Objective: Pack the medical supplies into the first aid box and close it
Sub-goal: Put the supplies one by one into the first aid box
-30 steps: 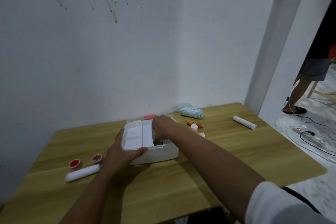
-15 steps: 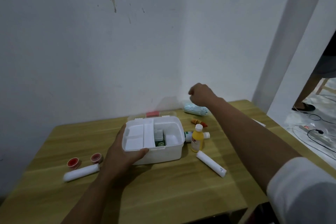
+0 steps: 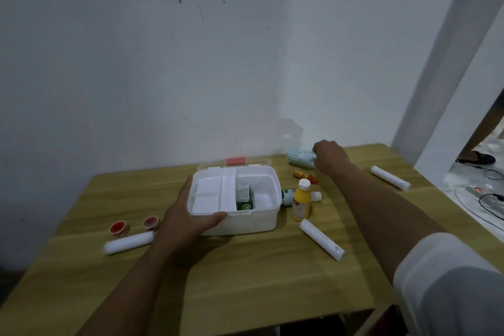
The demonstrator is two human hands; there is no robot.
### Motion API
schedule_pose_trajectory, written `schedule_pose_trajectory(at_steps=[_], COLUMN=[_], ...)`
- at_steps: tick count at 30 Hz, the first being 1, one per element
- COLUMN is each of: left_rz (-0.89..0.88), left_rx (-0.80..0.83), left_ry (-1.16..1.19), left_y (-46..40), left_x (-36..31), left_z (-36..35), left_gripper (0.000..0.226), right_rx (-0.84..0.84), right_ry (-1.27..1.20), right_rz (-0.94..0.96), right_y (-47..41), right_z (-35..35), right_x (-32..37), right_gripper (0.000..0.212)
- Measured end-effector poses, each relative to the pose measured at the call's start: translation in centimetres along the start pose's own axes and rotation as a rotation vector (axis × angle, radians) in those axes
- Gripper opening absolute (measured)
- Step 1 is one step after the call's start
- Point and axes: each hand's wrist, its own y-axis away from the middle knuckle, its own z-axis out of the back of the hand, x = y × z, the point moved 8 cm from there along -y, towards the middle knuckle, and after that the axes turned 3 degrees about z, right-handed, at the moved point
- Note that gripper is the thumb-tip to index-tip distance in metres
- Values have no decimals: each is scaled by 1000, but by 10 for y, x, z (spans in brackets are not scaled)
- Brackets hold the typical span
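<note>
On the wooden table, packing looks barely begun: most supplies lie outside the first aid box. At far left two small red-centred tape rolls sit side by side, round and flat, and just in front of them lies a white bandage roll, soft-looking and cylindrical. The left hand clamps the box's near left corner, thumb hooked over the front rim, steadying it. The box is smooth white plastic with rounded corners; a divided white tray fills its left half, and a green carton stands in the open right half. Its clear lid, with a pink latch, lies open behind, so closing is not yet done. Just right of the box a yellow bottle with a white cap stands upright, a green-and-white bottle lies behind it, and a small orange-red tube rests farther back. A second white roll lies near the front. Near the back wall the right hand closes over a pale blue-green wrapped bundle, fingers touching it; whether it is lifted I cannot tell. A third white roll lies well apart at far right. By my judgement nearly all items remain to be packed.
</note>
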Motion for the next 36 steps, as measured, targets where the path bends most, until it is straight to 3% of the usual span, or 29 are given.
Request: schedule_pose_trajectory(at_steps=[5,10,15,22,29,32,36], left_rz=[21,42,15,32,41,46,54], left_rx=[-15,-13,-15,5,23,35,38], left_ry=[-11,-28,-17,-44,-45,-62,-56], left_y=[2,0,1,-3,-4,-5,-6], left_x=[-1,2,-4,4,5,8,9], left_z=[2,2,2,0,-1,-1,0], left_gripper=[108,110,105,113,123,123,126], right_rx=[-45,271,364,471,453,538,275], right_ry=[-131,-157,146,-21,-172,-438,-552], right_rz=[105,290,401,324,303,212,176], right_y=[9,62,103,109,111,104,82], right_z=[86,130,100,23,-2,15,79], right_x=[36,117,170,195,197,180,133], right_gripper=[30,33,33,26,34,29,13])
